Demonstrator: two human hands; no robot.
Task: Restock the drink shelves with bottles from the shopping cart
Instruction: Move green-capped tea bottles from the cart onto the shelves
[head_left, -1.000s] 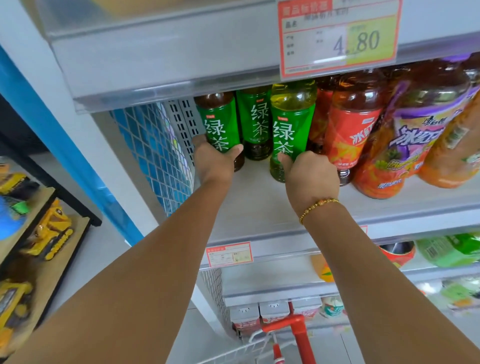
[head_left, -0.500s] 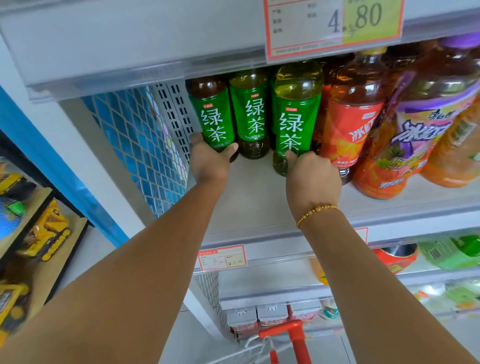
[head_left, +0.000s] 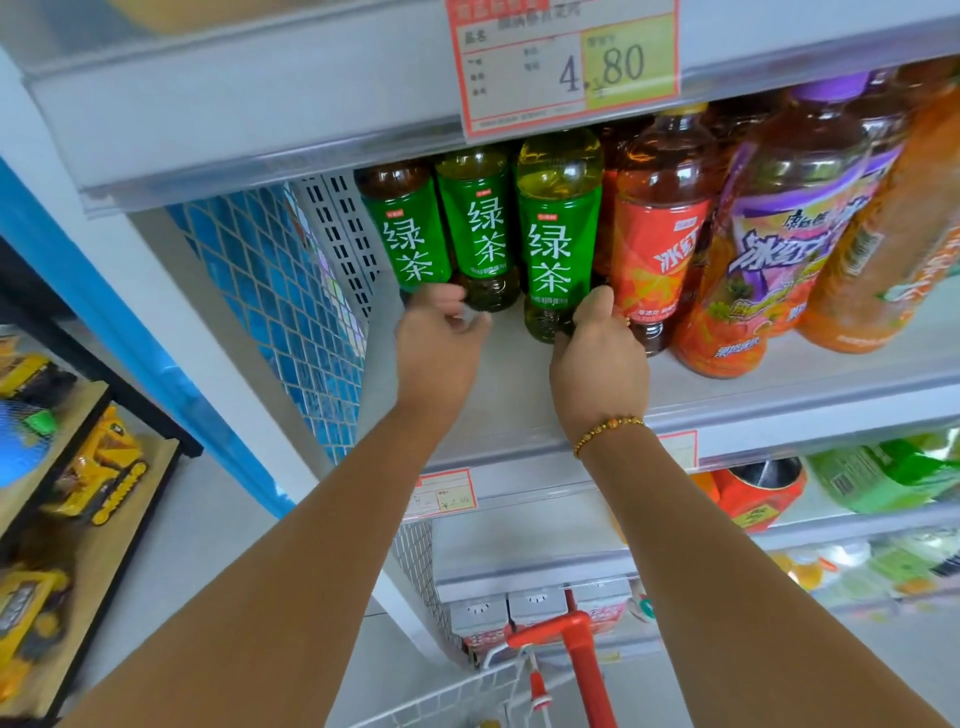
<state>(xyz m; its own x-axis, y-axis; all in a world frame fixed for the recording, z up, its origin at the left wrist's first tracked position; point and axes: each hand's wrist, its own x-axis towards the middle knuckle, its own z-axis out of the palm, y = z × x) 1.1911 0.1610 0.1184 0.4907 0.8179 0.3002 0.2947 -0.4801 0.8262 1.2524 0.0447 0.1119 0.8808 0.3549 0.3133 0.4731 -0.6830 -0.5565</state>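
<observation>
Three green tea bottles with green labels stand at the left end of the white drink shelf (head_left: 519, 400). My right hand (head_left: 597, 364) is closed around the base of the front right green tea bottle (head_left: 558, 234), which stands upright. My left hand (head_left: 436, 343) is blurred, its fingers spread just in front of the base of the left green tea bottle (head_left: 410, 234), thumb out towards the middle green bottle (head_left: 483, 228). The bottom of the left bottle is hidden behind my fingers. Below, the shopping cart's red handle (head_left: 576, 639) and white wire rim (head_left: 467, 691) show.
Right of the green bottles stand a red-labelled iced tea bottle (head_left: 660, 244), a large purple-labelled bottle (head_left: 779, 249) and an orange one (head_left: 883, 260). A 4.80 price tag (head_left: 566, 62) hangs on the shelf above. A blue mesh side panel (head_left: 291, 291) closes the left. Toy trucks (head_left: 98, 467) sit far left.
My left hand has loosened from the left green bottle's base and its fingers have spread. My right hand keeps its hold on the front bottle, now a little further back.
</observation>
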